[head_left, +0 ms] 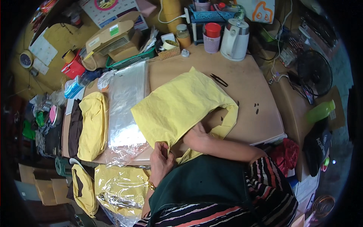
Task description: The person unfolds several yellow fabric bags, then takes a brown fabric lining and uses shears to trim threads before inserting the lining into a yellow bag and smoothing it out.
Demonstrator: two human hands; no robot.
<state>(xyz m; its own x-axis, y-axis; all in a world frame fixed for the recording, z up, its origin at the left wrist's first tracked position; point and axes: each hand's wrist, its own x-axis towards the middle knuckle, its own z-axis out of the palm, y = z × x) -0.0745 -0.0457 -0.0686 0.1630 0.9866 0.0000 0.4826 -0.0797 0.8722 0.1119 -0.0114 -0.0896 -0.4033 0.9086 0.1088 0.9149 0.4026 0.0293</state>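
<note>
A yellow fabric bag (175,105) with a wide strap lies on the brown-covered table in front of me. The thumb and fingers of my left hand (162,159) pinch the edge of its opening at the lower left corner. My right hand (197,136) reaches under the opening's edge, its fingers hidden inside the bag, so what they hold does not show. Black thread snips (219,80) rest on the table just beyond the bag's upper right side. Left of the bag lies a stack of clear plastic sleeves (127,105).
Folded yellow fabric (93,127) and dark fabric (75,127) lie at the table's left. Plastic-wrapped yellow fabric (122,187) is below the near edge. An electric kettle (235,39), a jar (183,35) and a green basket (132,60) line the back; a fan (314,73) stands right.
</note>
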